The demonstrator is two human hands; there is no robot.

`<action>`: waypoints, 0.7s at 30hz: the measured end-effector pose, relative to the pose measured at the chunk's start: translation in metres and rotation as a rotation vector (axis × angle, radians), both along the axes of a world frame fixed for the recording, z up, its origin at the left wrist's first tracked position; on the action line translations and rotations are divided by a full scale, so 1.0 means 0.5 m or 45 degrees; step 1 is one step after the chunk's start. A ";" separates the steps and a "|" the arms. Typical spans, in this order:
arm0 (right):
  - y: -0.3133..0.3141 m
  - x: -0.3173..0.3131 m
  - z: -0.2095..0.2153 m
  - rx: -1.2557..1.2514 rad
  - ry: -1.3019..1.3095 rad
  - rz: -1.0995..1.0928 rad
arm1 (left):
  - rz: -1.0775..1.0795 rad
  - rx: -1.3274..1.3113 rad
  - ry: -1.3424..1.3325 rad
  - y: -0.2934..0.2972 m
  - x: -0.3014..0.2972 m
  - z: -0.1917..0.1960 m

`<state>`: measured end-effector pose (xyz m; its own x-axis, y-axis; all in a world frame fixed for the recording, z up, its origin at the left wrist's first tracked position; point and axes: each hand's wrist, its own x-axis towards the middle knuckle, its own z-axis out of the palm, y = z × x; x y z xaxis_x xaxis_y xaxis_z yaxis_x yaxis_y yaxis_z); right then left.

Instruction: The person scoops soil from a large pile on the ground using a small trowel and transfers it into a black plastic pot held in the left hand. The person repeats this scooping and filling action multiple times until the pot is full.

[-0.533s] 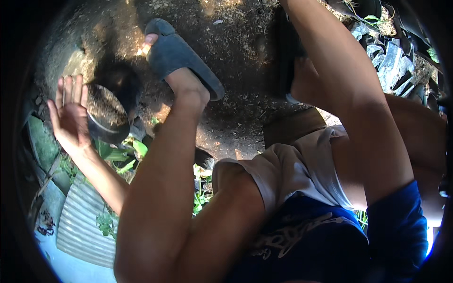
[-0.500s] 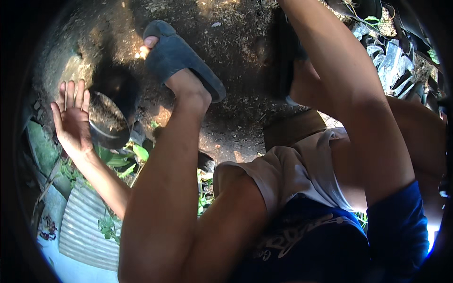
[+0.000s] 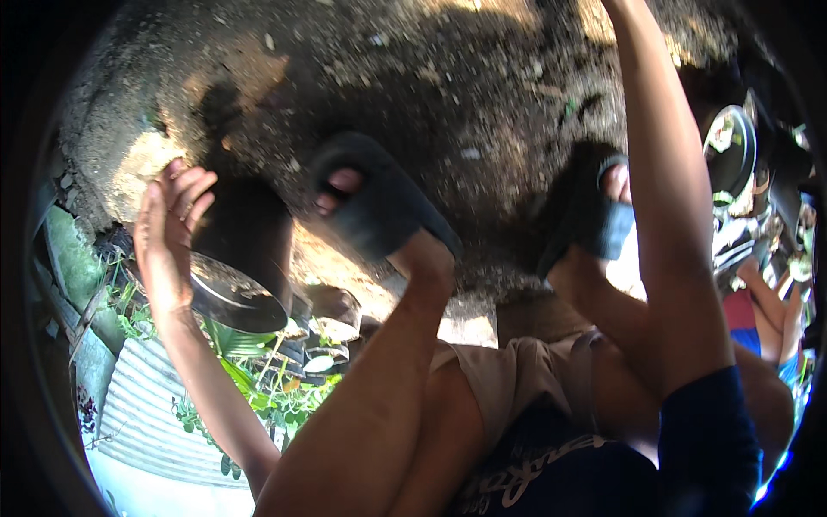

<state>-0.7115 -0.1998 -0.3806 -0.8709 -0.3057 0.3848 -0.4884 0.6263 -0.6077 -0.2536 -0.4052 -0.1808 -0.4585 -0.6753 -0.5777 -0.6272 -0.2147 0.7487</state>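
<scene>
My left hand [image 3: 175, 237] is open, its fingers stretched out and slightly curved, with nothing held in them. It is beside a black round container [image 3: 250, 228] with brown soil-like stuff in its mouth; I cannot tell whether hand and container touch. Bare dark soil [image 3: 250, 82] lies beyond the hand. My right arm [image 3: 668, 164] reaches up past the top edge, so the right hand is out of sight.
My feet wear dark slide sandals [image 3: 379, 207]. Leafy green plants [image 3: 258, 379] and a corrugated sheet [image 3: 151, 414] are at lower left. A wooden block [image 3: 538, 319] is beneath me. To the right are black pots [image 3: 730, 159] and another person's limb [image 3: 767, 297].
My left hand has moved right and turned from palm-up to more edge-on beside the black container. The view has shifted, bringing my right sandal and another person at the right into sight.
</scene>
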 end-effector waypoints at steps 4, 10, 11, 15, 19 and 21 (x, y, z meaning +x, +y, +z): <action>0.056 -0.025 0.023 0.031 -0.233 -0.098 | -0.007 -0.113 -0.073 -0.038 -0.031 -0.046; 0.073 -0.033 0.018 -0.260 -0.031 -0.287 | -0.254 -0.629 -0.185 -0.090 -0.155 -0.203; 0.073 -0.034 0.016 -0.224 -0.014 -0.371 | -0.281 -0.745 -0.187 -0.095 -0.175 -0.223; 0.070 -0.033 0.003 0.287 -0.318 -0.153 | -0.462 -0.976 -0.337 -0.121 -0.234 -0.254; 0.068 -0.033 0.008 0.010 -0.005 -0.199 | -0.623 -0.820 -0.448 -0.131 -0.261 -0.250; 0.069 -0.023 0.011 0.201 -0.227 -0.214 | -0.650 -0.847 -0.368 -0.141 -0.276 -0.260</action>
